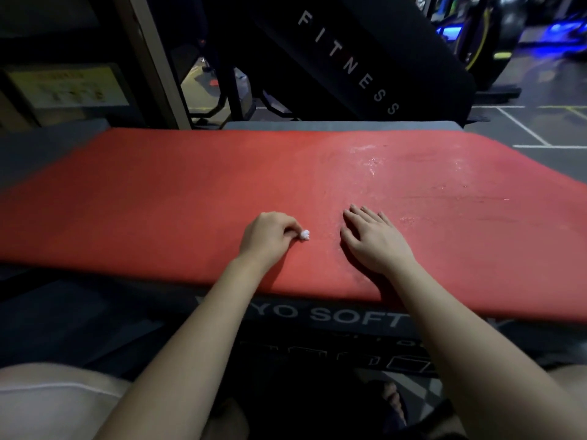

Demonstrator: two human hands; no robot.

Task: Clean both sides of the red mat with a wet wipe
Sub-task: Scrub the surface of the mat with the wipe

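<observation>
red mat [158, 192] spread flat over a grey padded worktop [333, 125], reaching a little past its near edge. left hand [266, 236] curled, pinching a small white wad of wet wipe [304, 235] between thumb and fingers, wad touching the mat close to its near edge. right hand [371, 239] released, fingers straight, palm down on the mat, just beside the wipe. whitish smears [374, 160] on the mat beyond the right hand.

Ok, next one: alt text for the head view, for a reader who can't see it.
A person's left hand pinches a small wadded white wipe on a red mat, while the right hand lies flat on the mat beside it. Whitish smears mark the mat farther right.
</observation>
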